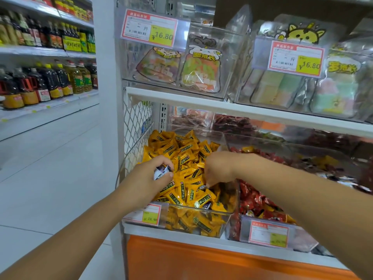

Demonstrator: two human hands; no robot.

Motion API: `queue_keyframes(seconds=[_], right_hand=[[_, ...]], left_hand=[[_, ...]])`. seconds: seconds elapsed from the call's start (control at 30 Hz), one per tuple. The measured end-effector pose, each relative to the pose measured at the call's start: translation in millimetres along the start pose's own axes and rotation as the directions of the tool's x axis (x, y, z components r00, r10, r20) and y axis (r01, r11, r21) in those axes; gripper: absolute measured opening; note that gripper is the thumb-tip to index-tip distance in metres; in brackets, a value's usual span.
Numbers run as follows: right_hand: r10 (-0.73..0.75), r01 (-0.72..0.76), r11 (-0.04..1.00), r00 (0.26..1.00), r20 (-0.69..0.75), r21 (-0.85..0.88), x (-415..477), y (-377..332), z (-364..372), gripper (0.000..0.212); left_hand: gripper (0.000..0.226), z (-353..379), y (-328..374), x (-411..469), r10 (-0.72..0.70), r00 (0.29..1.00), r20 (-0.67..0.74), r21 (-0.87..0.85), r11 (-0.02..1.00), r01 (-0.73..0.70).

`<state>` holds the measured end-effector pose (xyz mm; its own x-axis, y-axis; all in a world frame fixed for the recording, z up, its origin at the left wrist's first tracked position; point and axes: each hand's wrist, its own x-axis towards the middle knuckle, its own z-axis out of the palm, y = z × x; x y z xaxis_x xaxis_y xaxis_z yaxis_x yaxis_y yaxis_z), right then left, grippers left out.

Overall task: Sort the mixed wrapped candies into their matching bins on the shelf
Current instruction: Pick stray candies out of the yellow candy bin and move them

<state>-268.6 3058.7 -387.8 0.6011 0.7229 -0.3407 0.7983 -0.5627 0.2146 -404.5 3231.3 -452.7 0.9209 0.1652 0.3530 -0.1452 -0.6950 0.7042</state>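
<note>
Yellow candies [187, 174] are filling a clear bin [235, 196] on the shelf [181, 232]. The left hand [149, 176] is hanging over the left side of the pile, and its fingers are curling tight around a few white and dark candies [161, 171]. The right hand [219, 168] is reaching down into the middle of the same bin with its fingers pointing into the pile. I cannot tell if it is holding anything. One more dark candy [207, 206] is lying among the yellow ones at the front of the bin. Red candies [252, 199] are sitting in the next bin to the right.
</note>
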Motion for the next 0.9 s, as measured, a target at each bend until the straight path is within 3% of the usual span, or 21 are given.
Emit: queue_keyframes(seconds=[0.1,0.17,0.33,0.5,0.57,0.7,0.77,0.83,0.9], right_hand=[[0.039,-0.038,0.979,0.999,-0.001,-0.201,17,-9,8,0.039],[0.042,-0.043,0.981,0.999,-0.012,-0.189,18,-9,7,0.035],[-0.021,0.061,0.976,0.982,-0.187,0.210,-9,7,-8,0.017],[-0.032,0.227,0.675,0.959,-0.280,0.702,-32,-4,-13,0.004],[-0.022,0.251,0.582,0.956,-0.294,0.773,-31,-10,-9,0.006],[-0.016,0.250,0.504,0.960,-0.280,0.827,-32,-10,-4,0.009],[-0.052,0.219,0.628,0.969,-0.241,0.747,-34,-3,-7,0.008],[-0.125,0.153,0.862,0.988,-0.090,0.483,-35,0,-8,0.008],[-0.128,0.109,0.978,0.987,0.100,0.177,-32,-6,-5,0.019]], left_hand=[[0.010,0,1,0,0.000,1.000,-0.003,-0.002,1.000,0.000],[0.010,0,2,-1,-0.001,1.000,-0.003,-0.009,1.000,0.001],[0.014,-3,7,-1,0.004,1.000,-0.017,-0.051,0.999,-0.005],[0.017,7,19,8,0.013,1.000,0.010,-0.148,0.989,-0.011],[0.015,12,24,10,0.008,0.999,0.037,-0.156,0.988,-0.003],[0.006,13,21,10,0.020,0.999,0.033,-0.124,0.992,-0.015],[0.008,11,19,10,0.014,0.999,0.031,-0.109,0.994,-0.010],[0.009,10,18,9,0.004,1.000,0.018,-0.120,0.993,-0.002],[0.010,10,18,8,-0.007,1.000,0.011,-0.129,0.992,0.009]])
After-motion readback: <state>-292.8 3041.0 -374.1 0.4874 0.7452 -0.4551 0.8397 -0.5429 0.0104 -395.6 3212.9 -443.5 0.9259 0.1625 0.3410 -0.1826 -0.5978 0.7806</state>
